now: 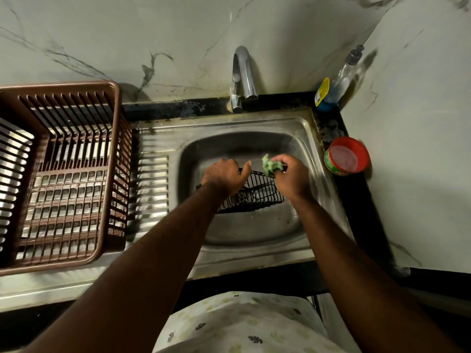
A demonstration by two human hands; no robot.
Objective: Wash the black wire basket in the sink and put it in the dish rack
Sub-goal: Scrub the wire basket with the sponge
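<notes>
Nearest me, at six o'clock, I see a pale leaf-print garment (244, 324), and both bare forearms run up from it toward the sink (300, 128). My left hand (224, 175) sits over the near-left rim of the black wire basket (257, 193), fingers curled down onto the wire and gripping it, thumb stuck out toward one o'clock. The basket is right in the middle of the steel bowl, tilted, its far edge raised, its lower edge toward the bottom of the bowl; I cannot tell if it touches there. My right hand (291, 174) is at the basket's three o'clock side, fingers closed round a crumpled green scrub pad (269, 166), which is pressed against the basket's far right corner.

Out at nine o'clock, a brown slatted dish rack (61, 174) stands on the ribbed steel drainboard (153, 189), well apart from the basket.

At three o'clock, on the dark desk (356, 200) edge just beside the sink, sits a red-lidded tub (346, 156).

Farther off, at twelve o'clock, the chrome tap (244, 72) arches over the back rim. At one o'clock a clear pump bottle (344, 75) leans in the corner, a blue-and-yellow container (322, 94) touching it, against the marble wall (153, 34).
</notes>
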